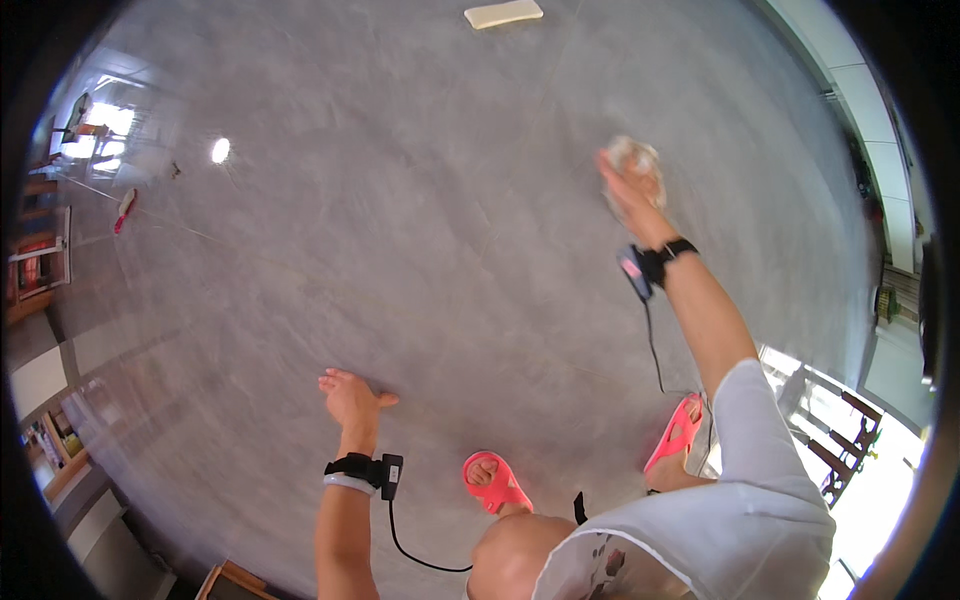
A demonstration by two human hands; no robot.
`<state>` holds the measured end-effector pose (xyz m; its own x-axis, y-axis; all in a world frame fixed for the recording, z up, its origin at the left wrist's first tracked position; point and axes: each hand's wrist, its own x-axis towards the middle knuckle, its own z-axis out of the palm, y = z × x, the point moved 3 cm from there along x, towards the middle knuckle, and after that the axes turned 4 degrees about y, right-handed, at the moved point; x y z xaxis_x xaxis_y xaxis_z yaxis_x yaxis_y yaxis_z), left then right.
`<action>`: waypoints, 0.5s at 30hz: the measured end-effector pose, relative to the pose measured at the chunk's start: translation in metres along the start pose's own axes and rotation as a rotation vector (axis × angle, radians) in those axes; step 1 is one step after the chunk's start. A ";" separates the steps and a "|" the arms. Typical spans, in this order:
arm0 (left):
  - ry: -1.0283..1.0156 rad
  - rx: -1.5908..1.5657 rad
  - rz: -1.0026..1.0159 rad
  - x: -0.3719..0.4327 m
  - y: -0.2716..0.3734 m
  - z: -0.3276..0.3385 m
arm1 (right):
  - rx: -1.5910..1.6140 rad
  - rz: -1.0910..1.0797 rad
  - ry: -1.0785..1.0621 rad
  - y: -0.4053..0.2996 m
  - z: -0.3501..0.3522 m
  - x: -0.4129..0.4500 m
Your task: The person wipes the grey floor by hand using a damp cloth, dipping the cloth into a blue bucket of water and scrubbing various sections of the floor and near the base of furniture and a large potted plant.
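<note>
My right hand (630,184) is stretched far out to the right, over a crumpled pale cloth (658,196) on the grey, shiny floor (450,225). The hand is blurred and hides part of the cloth, with fingers laid along it. Lower and to the left, my left hand (352,397) holds nothing. Its thumb stands apart from the fingers, and the palm faces the floor; whether it touches is hard to tell. Each wrist wears a black strap with a small cabled device.
A cream-coloured flat block (502,13) lies far ahead. A red-and-white brush (126,210) lies at far left. My pink sandals (495,480) are on the floor below, near dangling black cables (652,345). Wooden shelving (60,450) stands left, white cabinets (870,97) right.
</note>
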<state>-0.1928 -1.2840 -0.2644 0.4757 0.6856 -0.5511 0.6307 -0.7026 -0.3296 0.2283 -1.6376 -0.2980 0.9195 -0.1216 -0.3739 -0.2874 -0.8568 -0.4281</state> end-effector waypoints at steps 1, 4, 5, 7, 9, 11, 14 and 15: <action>-0.012 0.009 0.003 0.001 0.007 -0.003 | -0.055 -0.147 -0.020 -0.036 0.014 -0.004; -0.084 0.010 -0.028 0.000 0.019 -0.014 | -0.164 -0.272 -0.187 -0.110 0.069 -0.064; -0.075 0.022 -0.017 0.001 0.015 -0.013 | -0.188 -0.430 -0.185 -0.119 0.081 -0.094; -0.128 0.041 -0.011 0.005 0.017 -0.002 | -0.239 -0.724 -0.197 -0.103 0.092 -0.148; -0.096 0.019 0.022 -0.002 0.016 -0.005 | -0.246 -0.967 -0.282 -0.070 0.090 -0.209; -0.051 -0.010 0.051 -0.004 0.012 -0.008 | -0.254 -1.110 -0.393 -0.025 0.073 -0.262; -0.043 -0.032 0.137 -0.002 0.015 -0.003 | -0.340 -1.148 -0.578 0.037 0.045 -0.297; -0.071 -0.050 0.140 -0.002 0.013 -0.003 | -0.345 -1.144 -0.562 0.034 0.042 -0.296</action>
<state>-0.1835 -1.2942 -0.2649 0.5178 0.5651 -0.6423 0.5919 -0.7787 -0.2080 -0.0648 -1.6101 -0.2368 0.3362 0.9030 -0.2676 0.7318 -0.4294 -0.5292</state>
